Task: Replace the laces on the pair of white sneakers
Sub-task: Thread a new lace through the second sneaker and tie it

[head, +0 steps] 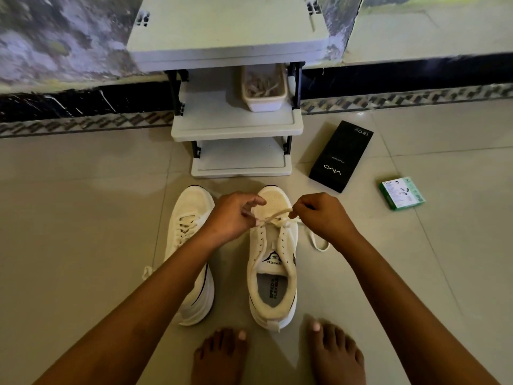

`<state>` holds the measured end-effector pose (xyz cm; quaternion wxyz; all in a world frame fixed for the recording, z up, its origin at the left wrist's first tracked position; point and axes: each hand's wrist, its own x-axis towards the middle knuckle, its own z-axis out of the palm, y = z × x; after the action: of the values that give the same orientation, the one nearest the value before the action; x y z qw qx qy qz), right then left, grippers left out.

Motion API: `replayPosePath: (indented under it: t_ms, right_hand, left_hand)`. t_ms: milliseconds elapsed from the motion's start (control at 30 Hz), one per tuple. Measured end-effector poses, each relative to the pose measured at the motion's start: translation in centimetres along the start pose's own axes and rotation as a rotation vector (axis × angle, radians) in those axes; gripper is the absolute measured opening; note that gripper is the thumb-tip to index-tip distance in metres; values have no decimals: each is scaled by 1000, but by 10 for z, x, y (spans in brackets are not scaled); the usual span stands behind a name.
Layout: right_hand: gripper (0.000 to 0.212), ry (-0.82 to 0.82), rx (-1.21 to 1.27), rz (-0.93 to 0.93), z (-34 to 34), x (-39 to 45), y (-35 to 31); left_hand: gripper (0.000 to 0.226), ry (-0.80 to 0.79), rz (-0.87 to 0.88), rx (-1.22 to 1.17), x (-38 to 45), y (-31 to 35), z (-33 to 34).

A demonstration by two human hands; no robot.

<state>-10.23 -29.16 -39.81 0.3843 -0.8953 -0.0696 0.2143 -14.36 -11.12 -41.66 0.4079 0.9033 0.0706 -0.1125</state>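
2 white sneakers stand side by side on the tiled floor (83,218), toes pointing away from the person, whose bare feet rest just behind the heels. The left sneaker (191,245) is laced, and the left forearm crosses over its rear half. The right sneaker (273,262) has most of its eyelets bare; only the lowest row near the toe carries a cream lace (277,218).

The left hand (231,218) hovers over the toe end of the right sneaker, its fingers curled and pinching the lace at the left eyelet row. The right hand (323,218) is on the other side of that shoe, fingers closed round the other part of the lace, which runs taut between the 2 hands. A loose loop of the lace lies on the floor just beside the shoe, under the right wrist.

Beyond the toes stands a grey shelf unit (236,126), with a white tub (265,102) of pale strands on 1 tier. To its right lie a black box (341,157) and, further off, a small green box (402,193).
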Motion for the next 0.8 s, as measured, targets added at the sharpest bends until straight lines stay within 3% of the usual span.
replayPosePath:
  t_ms: [67,133,300,433,533,600,667,800]
  right_hand:
    - [23,-12,39,-5,0,0,-1]
    - [24,-8,66,-12,0,1,-2]
    - [22,25,-6,12,0,3,6]
    - [23,71,-199,55,4,7,16]
    - [23,-4,-261,-2,9,5,17]
    - [34,-98,-109,-68,14,2,14]
    - [30,-163,75,-65,19,1,7]
    - [15,-87,214,-86,22,0,3]
  left_hand:
    - [45,-66,4,22,-1,-1,5]
    - [31,-90,-1,89,-1,-2,14]
    - [10,-26,-7,30,-1,-9,12]
    - [7,27,-39,-75,-1,-5,-1]
    - [11,79,7,-55,2,2,-4]
    - [14,54,74,-20,2,11,-2]
    - [16,39,114,-16,1,19,0]
    - [13,109,109,-57,1,24,0]
